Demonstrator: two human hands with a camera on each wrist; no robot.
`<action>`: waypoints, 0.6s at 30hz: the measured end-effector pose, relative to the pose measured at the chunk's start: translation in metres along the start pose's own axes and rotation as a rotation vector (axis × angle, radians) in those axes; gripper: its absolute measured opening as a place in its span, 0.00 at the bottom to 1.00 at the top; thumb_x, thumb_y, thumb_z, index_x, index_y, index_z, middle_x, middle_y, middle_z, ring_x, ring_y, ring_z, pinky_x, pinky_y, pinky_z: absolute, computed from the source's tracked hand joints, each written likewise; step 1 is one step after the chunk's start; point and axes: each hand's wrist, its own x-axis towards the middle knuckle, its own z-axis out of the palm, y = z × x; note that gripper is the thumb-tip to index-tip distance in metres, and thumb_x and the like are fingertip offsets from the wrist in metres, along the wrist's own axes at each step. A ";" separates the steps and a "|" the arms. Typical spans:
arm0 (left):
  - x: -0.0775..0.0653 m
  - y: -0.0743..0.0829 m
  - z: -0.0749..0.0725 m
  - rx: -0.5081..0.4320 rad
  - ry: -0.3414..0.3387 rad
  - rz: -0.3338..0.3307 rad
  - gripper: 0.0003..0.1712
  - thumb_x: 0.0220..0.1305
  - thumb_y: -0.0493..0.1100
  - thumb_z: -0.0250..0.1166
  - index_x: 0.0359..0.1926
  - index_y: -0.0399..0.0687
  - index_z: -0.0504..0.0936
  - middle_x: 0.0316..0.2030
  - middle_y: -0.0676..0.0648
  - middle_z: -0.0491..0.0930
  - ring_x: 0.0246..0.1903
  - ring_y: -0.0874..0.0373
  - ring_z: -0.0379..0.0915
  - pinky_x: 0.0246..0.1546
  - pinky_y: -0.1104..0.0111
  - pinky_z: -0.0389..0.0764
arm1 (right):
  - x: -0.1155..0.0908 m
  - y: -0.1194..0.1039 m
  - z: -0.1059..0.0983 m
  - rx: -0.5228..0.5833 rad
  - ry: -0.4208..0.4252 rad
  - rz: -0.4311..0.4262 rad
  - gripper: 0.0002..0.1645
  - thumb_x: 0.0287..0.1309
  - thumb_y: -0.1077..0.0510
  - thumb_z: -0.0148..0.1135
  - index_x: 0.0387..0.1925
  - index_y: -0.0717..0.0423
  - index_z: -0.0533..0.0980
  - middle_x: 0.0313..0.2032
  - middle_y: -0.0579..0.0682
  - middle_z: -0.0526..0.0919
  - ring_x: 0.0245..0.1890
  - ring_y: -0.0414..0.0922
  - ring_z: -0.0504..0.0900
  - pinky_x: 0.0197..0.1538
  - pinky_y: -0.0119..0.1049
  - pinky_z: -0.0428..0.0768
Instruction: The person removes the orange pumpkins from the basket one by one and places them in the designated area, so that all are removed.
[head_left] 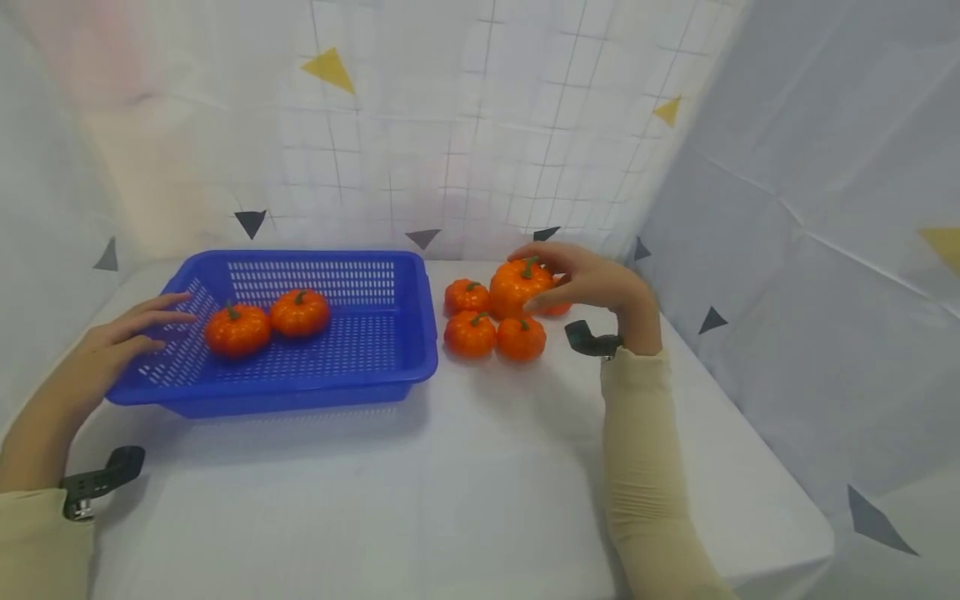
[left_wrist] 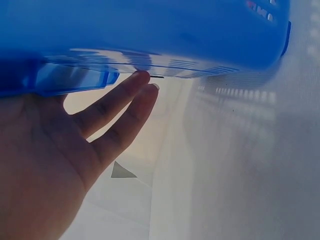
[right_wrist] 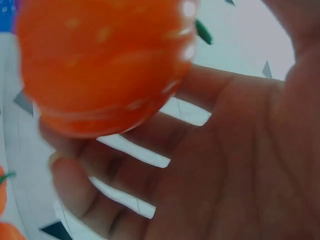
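My right hand holds a small orange pumpkin with a green stem, its fingers curled round the side. In the right wrist view, the pumpkin lies against the fingers; the thumb's tip is out of sight. Beside and beneath it are several similar pumpkins, one partly hidden behind the hand. My left hand is at the left rim of a blue plastic basket, its fingers loosely extended over the edge. Two pumpkins sit inside the basket, side by side toward its left half.
A white-covered table bears the basket and the pumpkins. White sheeting with a grid and triangles rises behind, and a grey-white sheet stands along the right side. Each wrist wears a dark camera mount.
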 end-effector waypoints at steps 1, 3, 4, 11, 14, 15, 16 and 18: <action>0.000 0.000 0.001 0.000 -0.002 -0.003 0.23 0.82 0.37 0.47 0.70 0.43 0.76 0.78 0.60 0.59 0.75 0.72 0.45 0.62 0.84 0.55 | -0.002 0.004 -0.002 -0.002 0.006 0.017 0.38 0.54 0.44 0.80 0.65 0.39 0.75 0.60 0.45 0.77 0.59 0.48 0.73 0.58 0.51 0.77; 0.000 -0.001 0.001 0.003 -0.009 -0.013 0.23 0.82 0.37 0.47 0.71 0.43 0.75 0.78 0.60 0.58 0.75 0.72 0.44 0.66 0.80 0.51 | -0.005 0.012 -0.005 0.000 0.011 0.040 0.37 0.54 0.45 0.80 0.64 0.40 0.76 0.59 0.46 0.77 0.57 0.49 0.74 0.56 0.51 0.78; 0.000 -0.001 0.002 0.002 -0.012 -0.020 0.23 0.82 0.38 0.47 0.71 0.44 0.75 0.78 0.60 0.58 0.75 0.73 0.44 0.68 0.77 0.49 | -0.007 0.017 -0.006 0.000 0.016 0.050 0.37 0.54 0.46 0.80 0.64 0.40 0.76 0.59 0.46 0.77 0.57 0.49 0.74 0.56 0.51 0.78; -0.001 -0.002 0.001 0.005 -0.018 -0.056 0.24 0.83 0.39 0.46 0.73 0.47 0.73 0.79 0.60 0.55 0.75 0.73 0.42 0.74 0.65 0.43 | -0.008 0.046 -0.013 0.053 0.033 0.076 0.37 0.53 0.50 0.80 0.65 0.43 0.77 0.63 0.45 0.75 0.60 0.51 0.73 0.61 0.52 0.74; 0.000 -0.001 0.001 0.010 -0.014 -0.049 0.24 0.83 0.39 0.46 0.73 0.46 0.74 0.79 0.60 0.56 0.75 0.72 0.43 0.69 0.76 0.50 | -0.009 0.056 -0.015 0.059 0.044 0.106 0.37 0.54 0.50 0.80 0.65 0.43 0.77 0.63 0.45 0.76 0.61 0.50 0.72 0.63 0.53 0.73; 0.000 -0.001 0.000 0.010 -0.011 -0.036 0.24 0.82 0.38 0.46 0.73 0.47 0.74 0.79 0.61 0.57 0.75 0.73 0.43 0.66 0.80 0.52 | -0.010 0.059 -0.016 0.065 0.046 0.113 0.36 0.54 0.51 0.79 0.65 0.43 0.77 0.63 0.46 0.76 0.61 0.50 0.73 0.63 0.53 0.73; 0.000 -0.001 0.000 0.013 -0.008 -0.030 0.24 0.82 0.38 0.46 0.73 0.48 0.74 0.78 0.61 0.57 0.75 0.73 0.43 0.64 0.83 0.53 | -0.010 0.062 -0.017 0.074 0.047 0.122 0.36 0.55 0.52 0.79 0.65 0.44 0.77 0.62 0.47 0.77 0.61 0.50 0.73 0.63 0.53 0.73; 0.000 -0.001 0.000 0.013 -0.006 -0.010 0.24 0.82 0.37 0.46 0.72 0.48 0.75 0.78 0.62 0.58 0.75 0.73 0.44 0.58 0.88 0.56 | -0.012 0.068 -0.018 0.103 0.048 0.137 0.35 0.55 0.53 0.78 0.65 0.44 0.77 0.61 0.49 0.78 0.59 0.51 0.74 0.62 0.53 0.73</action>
